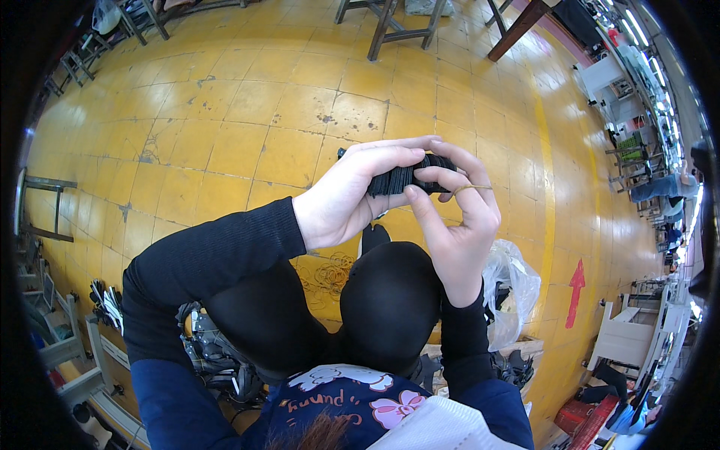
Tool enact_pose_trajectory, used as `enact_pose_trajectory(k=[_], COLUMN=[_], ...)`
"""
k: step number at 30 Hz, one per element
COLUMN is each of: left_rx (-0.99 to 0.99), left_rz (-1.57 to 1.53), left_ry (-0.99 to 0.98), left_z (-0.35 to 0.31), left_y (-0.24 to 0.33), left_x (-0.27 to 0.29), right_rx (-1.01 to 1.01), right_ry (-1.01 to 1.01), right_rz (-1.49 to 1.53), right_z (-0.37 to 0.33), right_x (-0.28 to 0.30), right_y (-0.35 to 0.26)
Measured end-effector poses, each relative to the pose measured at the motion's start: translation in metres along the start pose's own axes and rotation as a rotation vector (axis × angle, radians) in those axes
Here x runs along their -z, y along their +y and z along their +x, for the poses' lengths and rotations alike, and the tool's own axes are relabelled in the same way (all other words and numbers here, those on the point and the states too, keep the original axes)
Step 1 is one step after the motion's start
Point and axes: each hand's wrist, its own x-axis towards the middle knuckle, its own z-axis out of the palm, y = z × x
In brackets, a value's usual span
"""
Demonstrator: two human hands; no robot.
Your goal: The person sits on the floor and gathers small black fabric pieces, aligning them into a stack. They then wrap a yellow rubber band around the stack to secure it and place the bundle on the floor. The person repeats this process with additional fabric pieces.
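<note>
Both hands are raised in front of my knees around a stack of thin black pieces (391, 181), packed edge to edge; what the pieces are, I cannot make out. My left hand (352, 180) grips the stack from the left, thumb along its top. From the right, my right hand (461, 214) closes on the other end, with fingers curled over it and thumb against its near side. A thin yellowish rubber band (471, 187) loops around fingers of the right hand. Parts of the stack are hidden behind the fingers.
Loose rubber bands (328, 279) lie on the yellow tiled floor (217, 142) between my legs. Right of my knee stands a clear plastic bag (512, 289); black items (217, 349) are heaped at my left. Wooden stool legs (386, 30) stand ahead, and a red floor arrow (576, 292) is at right.
</note>
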Motion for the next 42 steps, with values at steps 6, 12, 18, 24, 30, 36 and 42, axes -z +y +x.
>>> enact_pose_trajectory(k=[6,12,18,24,30,36,42], left_rx=[-0.017,-0.006,-0.010,0.003,0.025,0.032,0.037], left_rz=[0.012,0.020,0.015,0.006,-0.008,-0.049,-0.079], left_ry=[0.041,0.006,0.033,0.025,0.006,-0.001,0.003], left_z=[-0.002,0.000,-0.001,0.002,0.004,0.001,0.001], left_y=[-0.001,-0.001,-0.002,-0.004,-0.004,-0.002,-0.001], left_x=[-0.006,-0.002,-0.003,-0.001,0.004,0.001,-0.001], right_rx=[-0.054,-0.040,-0.034,0.020,0.034,0.007,0.008], right_ry=[0.019,-0.001,0.003,-0.036,-0.048,-0.071,-0.082], right_rz=[0.046,-0.005,-0.009,-0.035,-0.041,-0.025,-0.022], right_z=[0.000,-0.001,-0.002,-0.002,-0.001,-0.001,0.001], right_x=[-0.002,-0.001,-0.002,0.000,0.000,0.002,0.004], right_y=[-0.002,-0.004,-0.003,-0.002,-0.003,0.000,0.000])
